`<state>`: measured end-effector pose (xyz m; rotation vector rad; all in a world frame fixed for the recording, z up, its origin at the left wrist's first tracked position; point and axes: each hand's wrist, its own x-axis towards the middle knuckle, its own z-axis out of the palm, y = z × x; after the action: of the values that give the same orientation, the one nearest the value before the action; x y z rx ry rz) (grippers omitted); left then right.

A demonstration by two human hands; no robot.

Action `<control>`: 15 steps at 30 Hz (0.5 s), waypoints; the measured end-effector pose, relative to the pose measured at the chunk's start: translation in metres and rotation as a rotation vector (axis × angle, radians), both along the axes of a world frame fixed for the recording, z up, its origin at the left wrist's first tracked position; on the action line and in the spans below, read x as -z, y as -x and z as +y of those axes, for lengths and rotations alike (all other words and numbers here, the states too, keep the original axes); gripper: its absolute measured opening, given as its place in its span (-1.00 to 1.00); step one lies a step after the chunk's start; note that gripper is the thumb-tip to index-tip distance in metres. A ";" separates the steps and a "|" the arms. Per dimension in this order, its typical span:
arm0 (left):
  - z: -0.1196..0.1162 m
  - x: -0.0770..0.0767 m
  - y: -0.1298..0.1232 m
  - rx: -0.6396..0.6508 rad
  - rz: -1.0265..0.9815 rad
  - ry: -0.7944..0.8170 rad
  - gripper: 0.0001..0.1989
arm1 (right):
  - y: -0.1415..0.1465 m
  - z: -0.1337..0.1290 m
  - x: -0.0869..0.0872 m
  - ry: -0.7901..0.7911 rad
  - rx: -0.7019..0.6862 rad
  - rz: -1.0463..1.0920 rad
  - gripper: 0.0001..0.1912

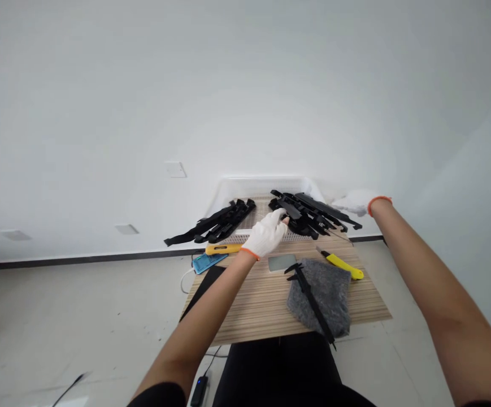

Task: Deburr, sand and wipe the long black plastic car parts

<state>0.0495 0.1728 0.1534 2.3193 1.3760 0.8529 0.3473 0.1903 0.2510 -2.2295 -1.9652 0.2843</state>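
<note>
My left hand [267,233], in a white knit glove with an orange cuff, reaches over the front of a white plastic basket [224,189]. Its fingers are curled at the edge of a black plastic strip [292,210] in the right-hand pile. More long black plastic parts [317,212] lie there, poking over the basket's rim. My right hand [352,202], gloved the same way, is beside the basket's right end; its fingers blend into the pale wall. A second bunch of black parts [224,220] rests on the basket's left side.
On the wood-grain table [249,316] are a yellow-handled tool [223,249], a blue case [207,262], a small grey plate [282,262] and a yellow utility knife [344,265]. Black calipers [313,299] lie across a grey cloth [334,288]. A white wall [245,102] stands behind.
</note>
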 end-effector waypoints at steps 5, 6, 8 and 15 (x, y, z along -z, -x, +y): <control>0.029 0.012 -0.007 -0.043 -0.069 0.151 -0.51 | 0.013 -0.017 0.015 0.170 0.021 -0.079 -0.65; 0.030 0.014 -0.007 -0.031 -0.069 0.137 -0.51 | 0.016 -0.017 0.016 0.173 0.016 -0.089 -0.66; 0.032 0.018 -0.006 0.000 -0.063 0.103 -0.53 | 0.020 -0.017 0.015 0.151 0.003 -0.103 -0.66; 0.029 0.029 0.000 0.007 -0.232 -0.065 -0.51 | 0.016 -0.044 -0.024 -0.045 -0.040 -0.075 -0.58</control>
<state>0.0499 0.2014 0.1246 2.1876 1.2576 1.1399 0.3309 0.1464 0.2753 -2.2056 -2.0351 0.1618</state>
